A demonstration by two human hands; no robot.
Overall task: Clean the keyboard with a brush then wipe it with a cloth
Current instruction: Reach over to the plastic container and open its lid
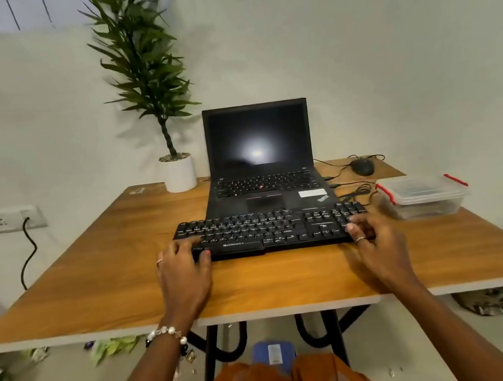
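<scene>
A black keyboard (269, 230) lies across the middle of the wooden table (111, 288), its far edge overlapping the front of an open black laptop (261, 169). My left hand (183, 267) grips the keyboard's left end, thumb on the front edge and fingers over the keys. My right hand (375, 240) grips the right end the same way, fingers curled over the number pad. No brush or cloth shows in the head view.
A clear plastic box with red clips (424, 196) sits right of the keyboard. A black mouse (362, 166) and its cables lie behind it. A potted plant (176, 172) stands at the back left. A wall socket with a black cord (26, 245) is at the left.
</scene>
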